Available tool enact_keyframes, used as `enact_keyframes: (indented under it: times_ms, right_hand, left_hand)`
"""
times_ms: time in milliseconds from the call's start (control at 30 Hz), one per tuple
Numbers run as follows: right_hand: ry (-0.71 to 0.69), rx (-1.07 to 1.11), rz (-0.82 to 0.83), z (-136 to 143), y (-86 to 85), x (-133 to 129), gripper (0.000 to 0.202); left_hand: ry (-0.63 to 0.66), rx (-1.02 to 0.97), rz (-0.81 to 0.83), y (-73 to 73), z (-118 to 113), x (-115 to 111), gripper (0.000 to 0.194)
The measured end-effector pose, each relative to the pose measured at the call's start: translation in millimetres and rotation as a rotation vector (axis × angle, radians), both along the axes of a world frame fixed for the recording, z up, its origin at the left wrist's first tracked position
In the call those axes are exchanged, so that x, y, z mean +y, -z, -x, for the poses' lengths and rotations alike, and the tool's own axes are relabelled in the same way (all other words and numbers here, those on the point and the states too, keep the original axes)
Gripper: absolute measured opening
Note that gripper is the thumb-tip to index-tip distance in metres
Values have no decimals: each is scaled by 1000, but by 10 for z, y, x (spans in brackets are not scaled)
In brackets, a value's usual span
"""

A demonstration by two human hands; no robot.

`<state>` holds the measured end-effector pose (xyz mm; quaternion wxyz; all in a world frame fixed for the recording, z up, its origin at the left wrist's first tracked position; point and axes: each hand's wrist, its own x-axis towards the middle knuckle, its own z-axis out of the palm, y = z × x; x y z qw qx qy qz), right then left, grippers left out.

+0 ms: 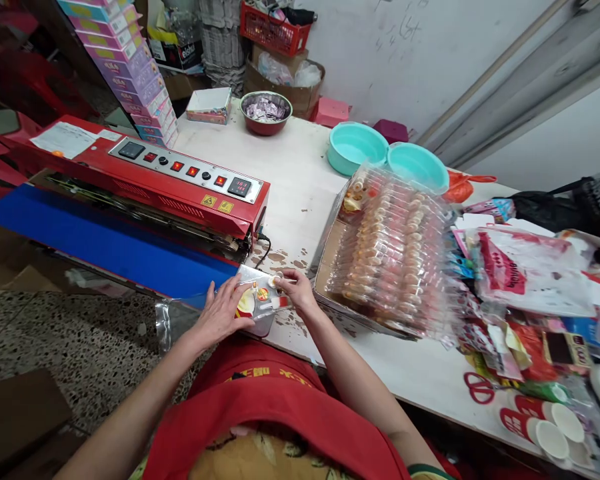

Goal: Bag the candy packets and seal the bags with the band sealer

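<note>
A clear plastic pack [263, 305] with small toy-food-like pieces inside, yellow, red and white, lies at the right end of the sealing machine's blue conveyor belt [105, 237]. My left hand [220, 313] holds its left side, thumb along the near edge and fingers over the top. At the pack's right end, my right hand [297, 292] has thumb and fingers closed by a round white piece. Beneath the pack is a metal plate [250, 272]. The red band sealer [180, 193] stands just beyond, its switches lit.
Right of my hands, a cardboard box [330, 267] holds rows of similar packs [385, 247]. Behind are turquoise basins [357, 148] and a bowl of small sachets [265, 110]. Stacked boxes [135, 80] rise behind the sealer. Red scissors [479, 388] and paper cups [535, 430] lie right.
</note>
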<state>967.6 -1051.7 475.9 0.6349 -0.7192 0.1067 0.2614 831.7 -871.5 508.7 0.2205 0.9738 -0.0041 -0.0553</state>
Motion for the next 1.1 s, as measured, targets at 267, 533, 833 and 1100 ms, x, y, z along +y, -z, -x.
enact_keyframes:
  times_ms: [267,533,833,1100]
  right_hand:
    - [-40,-5,-2,336,-148,-278,64]
    - [-21,81,-178,504,-110,-390,62]
    - [-59,-2,-219,373,-109,-352,58]
    - [-126,0,-232,301,-71,-349,59]
  left_hand:
    - [216,158,26,-240,-380,250,48]
    - [357,186,-40,-310,-658,213,38]
    - [435,136,9,-293,-829,223,17]
    - [516,51,-77,-368,-775,224,18]
